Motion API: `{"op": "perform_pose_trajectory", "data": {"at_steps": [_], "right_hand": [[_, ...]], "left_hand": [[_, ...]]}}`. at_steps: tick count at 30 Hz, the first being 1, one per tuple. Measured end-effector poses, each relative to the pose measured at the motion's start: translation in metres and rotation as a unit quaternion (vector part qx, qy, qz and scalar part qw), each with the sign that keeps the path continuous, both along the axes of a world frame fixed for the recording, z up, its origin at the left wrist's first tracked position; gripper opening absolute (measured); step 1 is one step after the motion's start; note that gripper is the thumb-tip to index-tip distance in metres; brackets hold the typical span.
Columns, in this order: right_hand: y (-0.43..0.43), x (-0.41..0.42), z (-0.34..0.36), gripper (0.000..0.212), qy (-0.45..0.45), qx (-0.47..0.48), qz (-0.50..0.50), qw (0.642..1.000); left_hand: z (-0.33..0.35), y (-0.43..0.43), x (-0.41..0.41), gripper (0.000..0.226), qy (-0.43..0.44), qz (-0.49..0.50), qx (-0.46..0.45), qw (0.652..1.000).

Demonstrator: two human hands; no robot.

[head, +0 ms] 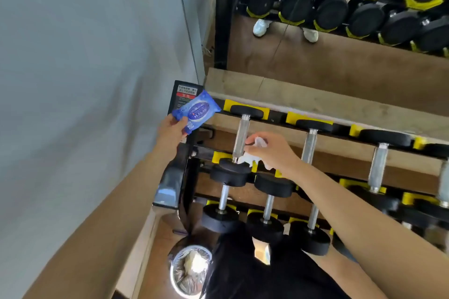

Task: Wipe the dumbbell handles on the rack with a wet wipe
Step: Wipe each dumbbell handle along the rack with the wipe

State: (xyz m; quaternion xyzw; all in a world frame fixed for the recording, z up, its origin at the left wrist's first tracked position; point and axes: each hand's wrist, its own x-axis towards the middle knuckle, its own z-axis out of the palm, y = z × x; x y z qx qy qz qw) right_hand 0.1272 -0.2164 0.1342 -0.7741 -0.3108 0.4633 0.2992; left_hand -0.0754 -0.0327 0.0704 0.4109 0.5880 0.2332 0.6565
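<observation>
My right hand [269,150] curls round the wipe [244,160], bunching it at the lower end of the first handle [241,136] on the rack's [173,177] top tier. My left hand [170,128] pinches the pack [196,111] by a corner, off to the left. The wipe looks limp, light and damp, so I judge it needs wrapping round the bar and holding tight or it will slip loose. The steel handle looks stiff and rough-surfaced and the dumbbell heavy enough to stay put, so gripping the bar's middle and sliding along should do.
</observation>
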Motion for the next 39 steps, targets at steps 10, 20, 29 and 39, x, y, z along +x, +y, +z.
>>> {"op": "perform_pose_trajectory", "data": {"at_steps": [10,20,29,39], "right_hand": [[-0.054,0.000,-0.002,0.005,0.023,-0.018,-0.128,0.991],[-0.071,-0.002,-0.007,0.006,0.029,-0.029,-0.149,0.988],[-0.059,0.002,0.009,0.015,0.193,0.033,-0.156,0.968],[-0.066,0.008,0.038,0.020,0.078,0.070,-0.097,0.990]], "left_hand": [[-0.053,0.085,0.046,0.031,0.141,-0.008,0.048,0.989],[-0.044,0.062,0.040,0.055,0.229,-0.005,0.146,0.963],[0.020,-0.027,0.051,0.019,0.073,-0.167,0.150,0.972],[0.065,-0.146,0.056,0.022,-0.032,-0.423,0.155,0.892]]}}
